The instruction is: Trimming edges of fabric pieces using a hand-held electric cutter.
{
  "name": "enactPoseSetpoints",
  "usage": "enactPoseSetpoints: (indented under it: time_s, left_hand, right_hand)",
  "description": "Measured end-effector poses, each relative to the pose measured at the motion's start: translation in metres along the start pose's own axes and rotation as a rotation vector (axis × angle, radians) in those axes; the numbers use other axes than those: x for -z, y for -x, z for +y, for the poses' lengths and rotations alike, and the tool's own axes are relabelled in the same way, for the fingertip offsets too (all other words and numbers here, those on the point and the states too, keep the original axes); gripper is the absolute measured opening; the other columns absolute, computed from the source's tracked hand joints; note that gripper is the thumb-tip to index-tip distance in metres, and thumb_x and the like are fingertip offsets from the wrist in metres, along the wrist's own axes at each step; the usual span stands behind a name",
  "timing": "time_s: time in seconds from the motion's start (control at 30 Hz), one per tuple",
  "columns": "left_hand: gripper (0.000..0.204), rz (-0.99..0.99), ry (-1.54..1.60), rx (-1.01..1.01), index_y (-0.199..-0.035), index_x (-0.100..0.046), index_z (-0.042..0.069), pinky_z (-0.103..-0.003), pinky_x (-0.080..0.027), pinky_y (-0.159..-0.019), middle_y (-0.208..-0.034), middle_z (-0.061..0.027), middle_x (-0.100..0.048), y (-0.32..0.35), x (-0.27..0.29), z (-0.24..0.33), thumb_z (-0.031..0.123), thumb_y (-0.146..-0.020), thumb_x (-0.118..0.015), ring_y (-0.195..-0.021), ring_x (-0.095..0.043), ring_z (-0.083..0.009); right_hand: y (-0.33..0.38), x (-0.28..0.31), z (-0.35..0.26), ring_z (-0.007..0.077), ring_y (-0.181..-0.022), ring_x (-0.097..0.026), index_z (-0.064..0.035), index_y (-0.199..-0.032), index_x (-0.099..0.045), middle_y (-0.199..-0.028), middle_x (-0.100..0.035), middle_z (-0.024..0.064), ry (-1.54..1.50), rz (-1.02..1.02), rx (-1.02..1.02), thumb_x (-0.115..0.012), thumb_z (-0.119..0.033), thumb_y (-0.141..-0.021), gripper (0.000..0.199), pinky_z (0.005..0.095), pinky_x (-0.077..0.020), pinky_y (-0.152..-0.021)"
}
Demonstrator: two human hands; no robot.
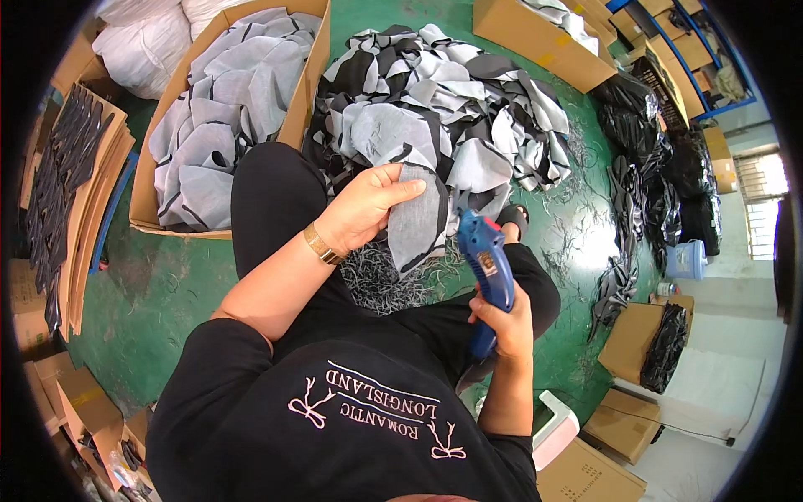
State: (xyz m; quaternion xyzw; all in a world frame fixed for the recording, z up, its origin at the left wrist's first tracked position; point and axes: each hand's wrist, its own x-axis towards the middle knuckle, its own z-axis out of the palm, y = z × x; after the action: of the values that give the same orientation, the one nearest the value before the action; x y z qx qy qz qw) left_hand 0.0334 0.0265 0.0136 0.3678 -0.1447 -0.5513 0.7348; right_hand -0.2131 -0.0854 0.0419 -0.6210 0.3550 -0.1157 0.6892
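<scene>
My left hand (365, 207) pinches a grey fabric piece (418, 219) with black edging between thumb and fingers. The piece hangs down from the grip, in front of a large pile of grey, white and black fabric pieces (443, 92). In my right hand (510, 325) is a blue handheld electric cutter (487, 255), my fingers wrapped round its handle. Its head points away from me, close to the right edge of the held piece. I cannot tell whether the blade touches the fabric.
A cardboard box (144, 188) full of similar grey pieces stands left of my leg. Thin dark trimmings (389, 289) litter the green floor (176, 293). Black plastic bags (631, 117), a pale blue bucket (687, 260) and more cartons (623, 422) line the right side.
</scene>
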Motion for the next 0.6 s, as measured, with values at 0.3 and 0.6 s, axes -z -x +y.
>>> enactPoseSetpoints:
  time_s: [0.3,0.6]
  left_hand:
    - [0.023,0.114,-0.367,-0.101,-0.111,-0.059,0.002,-0.025,-0.05,-0.077,-0.098,-0.0028,-0.066,0.004,-0.001,-0.009,0.008,-0.089,-0.063,-0.085,-0.061,-0.0082]
    - [0.013,0.106,-0.488,-0.193,-0.097,-0.06,0.002,-0.019,-0.043,-0.06,-0.081,0.004,-0.061,0.017,-0.019,0.002,0.008,-0.087,-0.064,-0.069,-0.051,-0.0004]
  right_hand:
    - [0.006,-0.006,0.002,0.0138,-0.056,-0.057,0.006,-0.096,-0.057,-0.075,-0.059,0.007,0.137,-0.029,-0.07,-0.068,0.001,-0.068,0.031,0.0254,-0.0466,-0.053]
    - [0.005,-0.004,0.001,0.015,-0.056,-0.057,0.0062,-0.094,-0.057,-0.072,-0.058,0.0069,0.067,-0.04,-0.087,-0.066,0.002,-0.065,0.03,0.0262,-0.0472,-0.052]
